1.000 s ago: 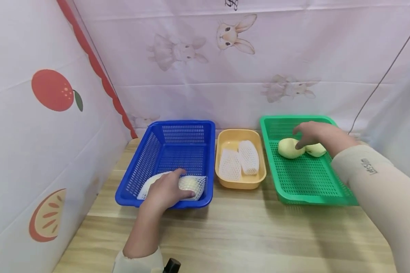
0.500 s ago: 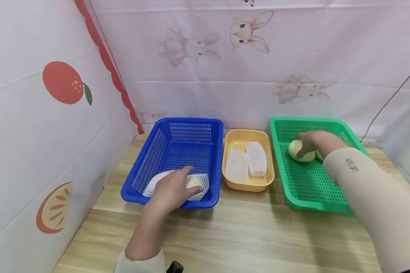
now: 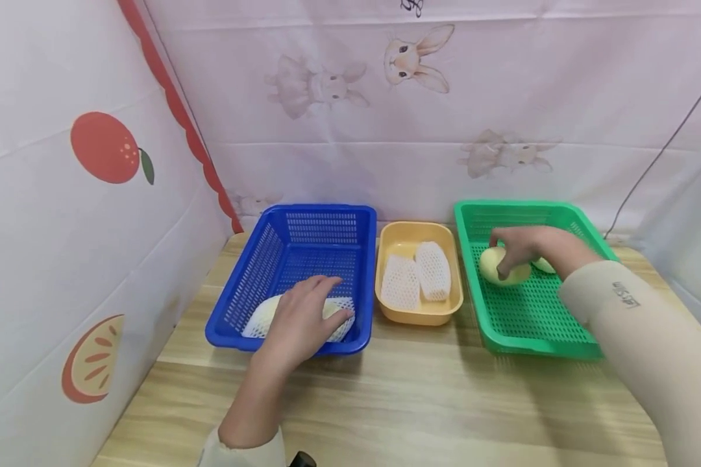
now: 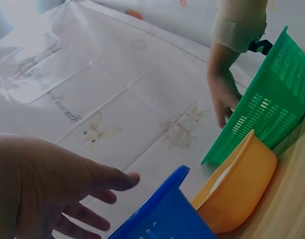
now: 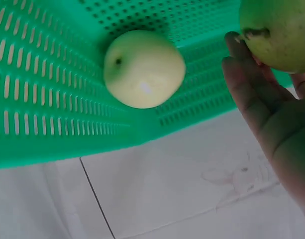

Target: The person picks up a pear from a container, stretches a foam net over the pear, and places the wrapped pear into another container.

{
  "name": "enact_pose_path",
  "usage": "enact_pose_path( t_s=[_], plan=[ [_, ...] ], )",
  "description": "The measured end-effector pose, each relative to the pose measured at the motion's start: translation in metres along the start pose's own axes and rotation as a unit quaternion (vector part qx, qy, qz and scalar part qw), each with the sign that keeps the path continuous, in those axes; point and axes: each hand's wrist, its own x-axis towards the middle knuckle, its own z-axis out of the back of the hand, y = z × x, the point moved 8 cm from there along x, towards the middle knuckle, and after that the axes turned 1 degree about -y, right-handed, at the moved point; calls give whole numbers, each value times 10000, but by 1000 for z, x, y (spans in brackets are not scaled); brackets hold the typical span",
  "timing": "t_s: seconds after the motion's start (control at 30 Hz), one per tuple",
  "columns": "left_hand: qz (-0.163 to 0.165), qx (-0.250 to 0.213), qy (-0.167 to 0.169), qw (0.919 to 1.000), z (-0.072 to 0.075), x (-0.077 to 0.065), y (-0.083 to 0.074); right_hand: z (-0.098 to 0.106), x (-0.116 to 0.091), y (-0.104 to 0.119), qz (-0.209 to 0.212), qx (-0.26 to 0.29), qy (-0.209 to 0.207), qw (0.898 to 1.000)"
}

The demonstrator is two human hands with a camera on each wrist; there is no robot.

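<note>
My right hand [image 3: 528, 250] holds a pale yellow-green pear [image 3: 504, 267] inside the green basket [image 3: 540, 347], thumb and fingers on its sides. The right wrist view shows the brown stem of this pear [image 5: 276, 32] against my fingers. A second pear [image 5: 145, 69] lies in the basket's corner, partly hidden behind my hand in the head view. My left hand [image 3: 306, 318] hovers over the front of the blue basket [image 3: 289, 209], fingers loosely extended. Below it are pale fruits in white foam net sleeves [image 3: 263, 318], largely covered by the hand.
Between the baskets stands a yellow tub [image 3: 417, 318] with two white foam nets [image 3: 433, 271] inside. A wooden table [image 3: 415, 402] carries all three containers. Printed cloth [image 3: 327, 175] hangs behind them and along the left side.
My right hand has come down around the pear, and the pear has shifted slightly toward me, apart from the other one. My left hand stays over the blue basket, slightly raised.
</note>
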Motion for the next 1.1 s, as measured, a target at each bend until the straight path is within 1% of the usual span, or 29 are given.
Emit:
enact_pose_path(
  t_s=[0.07, 0.17, 0.27, 0.33, 0.4, 0.5, 0.57, 0.63, 0.67, 0.73, 0.8, 0.87, 0.9, 0.97, 1.03, 1.1],
  plan=[
    [-250, -52, -232, 9994, 2, 0, -7, 8, -10, 8, 181, 108, -245, 9995],
    [-625, -251, -506, 9964, 4, -2, -19, 21, -28, 23, 469, 180, -766, 9958],
    [-1180, -569, -766, 9884, 5, -7, -34, 28, -55, 45, 731, 279, -1272, 9888],
    [-1580, -840, -868, 9800, 5, -11, -46, 28, -76, 65, 998, 317, -1595, 9816],
    [-1937, -1181, -893, 9698, 4, -17, -58, 22, -96, 86, 1311, 318, -1866, 9731],
    [-2296, -1826, -838, 9523, 0, -26, -75, 4, -118, 116, 1800, 268, -2114, 9603],
    [-2408, -2178, -758, 9428, -6, -32, -85, -13, -127, 133, 2044, 209, -2158, 9546],
    [-2382, -2437, -495, 9388, -17, -36, -94, -30, -133, 145, 2235, 190, -2136, 9508],
    [-2334, -2493, -298, 9394, -25, -38, -97, -39, -134, 150, 2321, 212, -2107, 9494],
    [-2119, -2485, 196, 9450, -42, -40, -102, -55, -135, 157, 2366, 308, -2008, 9501],
    [-1816, -2454, 707, 9496, -60, -41, -104, -69, -132, 161, 2260, 446, -1939, 9536],
    [-1546, -2376, 1056, 9532, -73, -41, -102, -81, -129, 162, 2129, 601, -1869, 9572],
    [-1411, -2329, 1182, 9549, -79, -41, -100, -86, -127, 161, 2049, 677, -1838, 9590],
    [-1243, -2250, 1382, 9565, -88, -40, -98, -94, -123, 160, 1960, 739, -1837, 9604],
    [-1140, -2121, 1567, 9579, -96, -38, -96, -101, -121, 160, 1923, 751, -1846, 9609],
    [-1119, -1976, 1718, 9586, -103, -37, -95, -107, -119, 159, 1910, 661, -1912, 9605]
  ],
)
